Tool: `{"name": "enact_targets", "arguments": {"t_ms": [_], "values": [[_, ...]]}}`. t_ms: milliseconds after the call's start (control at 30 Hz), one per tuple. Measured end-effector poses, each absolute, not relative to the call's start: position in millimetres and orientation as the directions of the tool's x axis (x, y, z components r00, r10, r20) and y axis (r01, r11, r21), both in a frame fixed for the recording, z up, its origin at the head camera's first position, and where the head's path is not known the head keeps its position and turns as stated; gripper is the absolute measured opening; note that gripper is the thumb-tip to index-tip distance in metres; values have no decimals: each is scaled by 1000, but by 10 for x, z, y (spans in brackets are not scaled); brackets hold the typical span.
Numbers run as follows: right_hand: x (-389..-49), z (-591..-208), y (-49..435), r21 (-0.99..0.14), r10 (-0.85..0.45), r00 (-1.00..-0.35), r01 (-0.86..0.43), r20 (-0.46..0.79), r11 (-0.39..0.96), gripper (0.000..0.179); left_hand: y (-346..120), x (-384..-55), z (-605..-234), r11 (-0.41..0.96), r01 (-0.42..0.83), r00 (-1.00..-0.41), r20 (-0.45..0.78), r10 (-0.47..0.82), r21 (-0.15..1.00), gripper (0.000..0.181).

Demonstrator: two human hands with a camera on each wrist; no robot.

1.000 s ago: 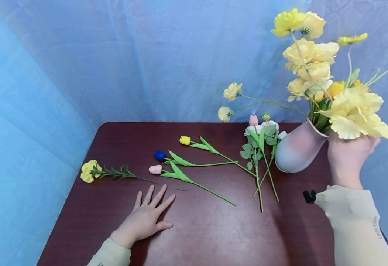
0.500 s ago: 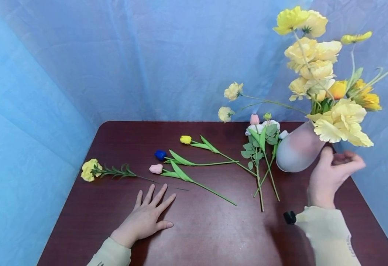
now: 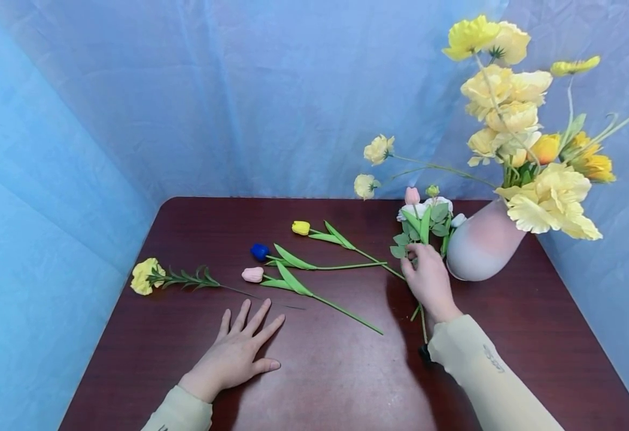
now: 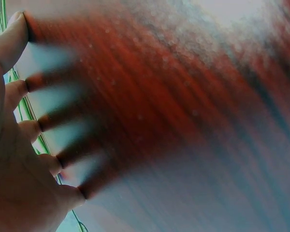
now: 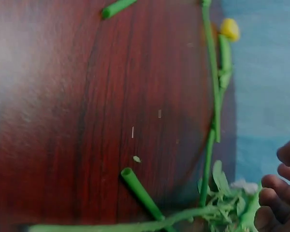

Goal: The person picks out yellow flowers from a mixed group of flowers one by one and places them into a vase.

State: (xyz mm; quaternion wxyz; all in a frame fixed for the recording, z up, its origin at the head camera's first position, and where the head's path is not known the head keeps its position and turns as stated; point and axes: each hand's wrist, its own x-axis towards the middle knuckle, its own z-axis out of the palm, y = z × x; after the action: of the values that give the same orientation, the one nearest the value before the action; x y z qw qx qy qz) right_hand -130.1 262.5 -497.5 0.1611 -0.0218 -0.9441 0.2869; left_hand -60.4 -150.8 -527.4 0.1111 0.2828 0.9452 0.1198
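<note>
My left hand (image 3: 236,353) rests on the dark red-brown table with its fingers spread, near the thin stem end of a yellow carnation (image 3: 147,276). At the right, my right hand (image 3: 430,281) is over the stems of a bunch of artificial flowers. That bunch includes a pink tulip (image 3: 412,196) and a white flower with rounded leaves (image 3: 440,211). In the right wrist view, the right fingers (image 5: 278,193) are loosely bent beside the leaves, with no stem visibly gripped. The hand hides part of the stems.
Just right of the bunch stands a pale pink and white vase (image 3: 478,245) full of yellow flowers (image 3: 513,114), tilted in view. Left of it lie a yellow tulip (image 3: 300,227), a blue tulip (image 3: 259,251) and a pale pink tulip (image 3: 252,274). A blue curtain (image 3: 292,108) hangs behind.
My right hand has come away from the flowers at the vase's mouth and moved left and down to the bunch on the table. My left hand has stayed put.
</note>
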Motion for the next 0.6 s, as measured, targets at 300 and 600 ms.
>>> {"name": "enact_targets", "arguments": {"t_ms": [300,600], "values": [[-1641,-5058,2353,-338,-163,-969,-218,184,916,30,-1513,-592,-5244,809,506,-815,-142,562,299,82],[-1802,-5178,2179,-124,-281,-949,-299,145,946,18,-1511,-598,-5262,808,510,-814,-139,565,296,83]]}}
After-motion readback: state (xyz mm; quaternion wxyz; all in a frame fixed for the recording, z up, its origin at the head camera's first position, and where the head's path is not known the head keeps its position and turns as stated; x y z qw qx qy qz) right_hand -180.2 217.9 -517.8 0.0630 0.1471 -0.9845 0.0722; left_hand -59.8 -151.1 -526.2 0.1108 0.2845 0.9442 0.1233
